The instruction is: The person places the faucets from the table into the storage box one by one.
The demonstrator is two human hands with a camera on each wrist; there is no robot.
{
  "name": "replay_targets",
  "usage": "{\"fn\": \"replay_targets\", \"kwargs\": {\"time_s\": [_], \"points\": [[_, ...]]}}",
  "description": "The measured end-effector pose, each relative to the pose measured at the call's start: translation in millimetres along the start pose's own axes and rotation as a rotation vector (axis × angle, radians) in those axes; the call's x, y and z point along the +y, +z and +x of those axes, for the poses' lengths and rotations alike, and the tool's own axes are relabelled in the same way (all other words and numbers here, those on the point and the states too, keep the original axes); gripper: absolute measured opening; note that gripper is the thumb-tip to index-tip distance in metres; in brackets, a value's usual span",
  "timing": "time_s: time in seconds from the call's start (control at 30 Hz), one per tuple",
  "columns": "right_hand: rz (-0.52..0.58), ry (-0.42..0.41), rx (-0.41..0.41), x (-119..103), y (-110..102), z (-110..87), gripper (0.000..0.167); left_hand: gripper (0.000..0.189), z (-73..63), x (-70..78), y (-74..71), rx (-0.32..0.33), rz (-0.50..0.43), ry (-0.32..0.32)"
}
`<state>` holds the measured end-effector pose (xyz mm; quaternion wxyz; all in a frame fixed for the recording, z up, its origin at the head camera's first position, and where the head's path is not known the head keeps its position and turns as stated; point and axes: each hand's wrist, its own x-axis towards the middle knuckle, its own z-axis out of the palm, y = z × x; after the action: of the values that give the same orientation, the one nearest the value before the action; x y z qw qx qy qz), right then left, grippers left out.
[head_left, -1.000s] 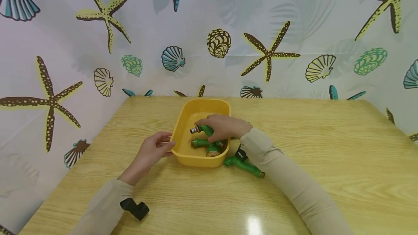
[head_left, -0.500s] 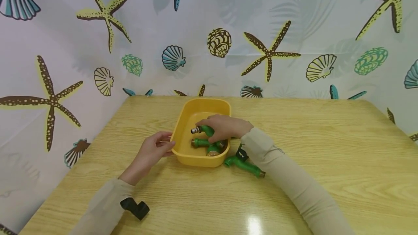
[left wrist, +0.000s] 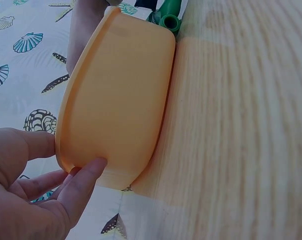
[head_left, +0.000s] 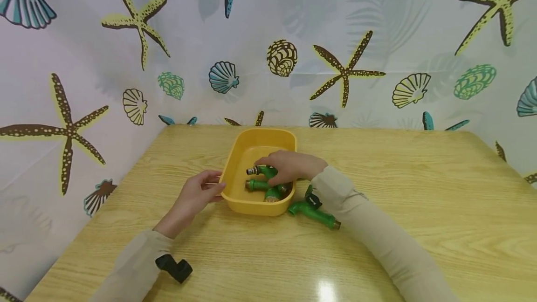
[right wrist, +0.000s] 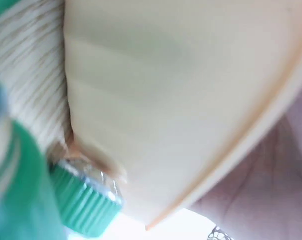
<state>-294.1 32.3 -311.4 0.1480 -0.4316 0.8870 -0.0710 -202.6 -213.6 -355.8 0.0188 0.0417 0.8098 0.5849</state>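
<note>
A yellow plastic tub (head_left: 251, 207) stands on the wooden table. At its left rim is my left hand (head_left: 197, 192); in the left wrist view the thumb lies at the rim and the fingertips against the outer wall of the tub (left wrist: 121, 95). My right hand (head_left: 293, 166) reaches over the right rim and holds a green tap (head_left: 267, 171) with a chrome end pointing left. Below it in the tub lie another green tap (head_left: 258, 185) and a green piece with a brass end (head_left: 272, 195). The right palm hides part of these.
Just outside the tub's front right corner, another green tap (head_left: 315, 216) with a brass threaded end lies on the table (head_left: 398, 190), partly under the right forearm. A fabric backdrop (head_left: 251, 36) with shells and starfish rises behind and at both sides.
The held tap's chrome end has dropped slightly and lies flatter, with my right hand a touch lower. My left hand and the tub have stayed in place.
</note>
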Motion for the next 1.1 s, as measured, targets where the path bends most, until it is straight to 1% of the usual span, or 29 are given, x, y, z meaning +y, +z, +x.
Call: {"fn": "replay_targets", "kwargs": {"time_s": [0.13,0.3,0.43,0.67,0.8,0.93,1.1], "points": [[0.007,0.018,0.038,-1.1,-5.1,-12.2,0.058,0.041,-0.3,0.3,-0.8,-0.003,-0.002,-0.007],[-0.052,0.026,0.104,-2.6,-15.5,-29.9,0.057,0.042,-1.5,2.4,-1.4,0.002,0.010,-0.005],[-0.094,0.021,0.158,1.4,-21.5,-41.6,0.057,0.042,-1.3,2.1,-1.6,0.005,0.019,-0.002],[-0.123,-0.012,0.227,13.8,-22.0,-61.5,0.065,0.041,0.6,-1.5,0.7,-0.003,0.021,-0.008],[-0.142,-0.009,0.269,20.1,-20.2,-75.6,0.069,0.041,0.5,-2.3,1.1,-0.001,0.028,-0.007],[-0.151,0.037,0.311,28.0,-17.3,-93.8,0.073,0.041,-0.4,-1.5,1.0,-0.002,0.032,-0.007],[-0.135,0.135,0.344,39.0,-10.6,-120.2,0.076,0.041,-0.9,-0.6,1.0,-0.003,0.030,-0.009]]}}
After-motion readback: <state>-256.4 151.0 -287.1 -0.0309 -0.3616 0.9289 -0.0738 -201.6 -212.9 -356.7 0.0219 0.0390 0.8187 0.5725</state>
